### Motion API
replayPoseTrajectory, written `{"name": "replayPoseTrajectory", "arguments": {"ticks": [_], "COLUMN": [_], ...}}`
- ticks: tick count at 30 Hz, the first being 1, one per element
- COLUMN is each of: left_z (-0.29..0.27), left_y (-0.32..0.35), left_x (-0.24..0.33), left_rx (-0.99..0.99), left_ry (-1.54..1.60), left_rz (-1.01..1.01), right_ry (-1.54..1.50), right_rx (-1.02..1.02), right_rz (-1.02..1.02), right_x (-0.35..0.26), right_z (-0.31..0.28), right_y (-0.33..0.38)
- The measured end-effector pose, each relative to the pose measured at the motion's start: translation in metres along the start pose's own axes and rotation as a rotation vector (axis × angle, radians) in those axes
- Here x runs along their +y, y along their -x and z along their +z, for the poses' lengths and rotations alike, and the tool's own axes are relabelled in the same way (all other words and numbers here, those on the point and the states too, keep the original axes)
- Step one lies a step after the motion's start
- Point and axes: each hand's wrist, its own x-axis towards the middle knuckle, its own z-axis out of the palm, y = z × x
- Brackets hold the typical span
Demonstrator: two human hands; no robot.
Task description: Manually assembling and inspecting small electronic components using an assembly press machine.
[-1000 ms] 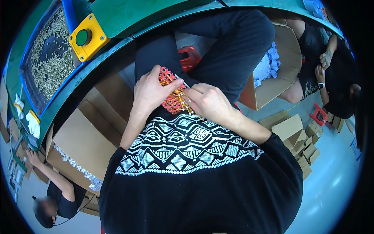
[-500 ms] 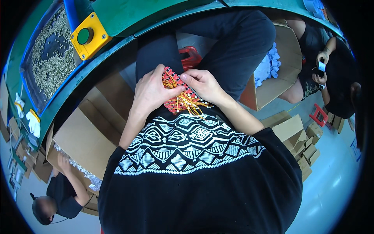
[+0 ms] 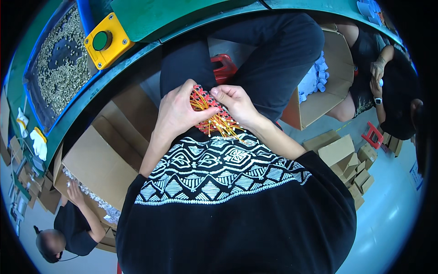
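Observation:
Over my lap is a red panel (image 3: 225, 113) with dark round spots, which looks like a sheet of small circuit boards. Many thin orange-yellow wires (image 3: 220, 124) with pale tips fan out from it toward my shirt. My left hand (image 3: 175, 111) is closed on the panel's left side, its thumb lying across the wires. At the upper right edge my right hand (image 3: 239, 104) has thumb and forefinger pressed together on the panel; the exact spot they pinch is hidden. Part of the panel lies behind the wires and fingers.
A green bench edge curves ahead, bearing a yellow box with a green button (image 3: 101, 41) and a blue-rimmed tray (image 3: 32, 107) of small metal parts. Cardboard boxes (image 3: 98, 164) stand left and right, one holding pale-blue pieces (image 3: 315, 75). Two people work nearby, left and right.
The panel has tilted, showing less of its red face. My right hand has dropped slightly, and my left hand has barely moved. The person at the right has shifted their hands.

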Motion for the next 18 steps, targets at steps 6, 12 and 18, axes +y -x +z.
{"name": "replayPoseTrajectory", "arguments": {"ticks": [6,12,18], "left_z": [0.003,0.004,0.004], "left_y": [0.003,0.005,0.008], "left_x": [-0.015,-0.009,-0.018], "left_rx": [0.103,0.11,0.132], "left_ry": [0.087,0.058,0.095], "left_rz": [-0.016,-0.012,-0.018], "right_ry": [0.241,0.423,0.159], "right_rx": [-0.149,-0.134,-0.043], "right_rz": [-0.031,0.024,0.032], "right_x": [-0.011,-0.004,-0.005], "right_z": [-0.013,-0.021,-0.027], "right_y": [0.013,0.016,0.019]}}
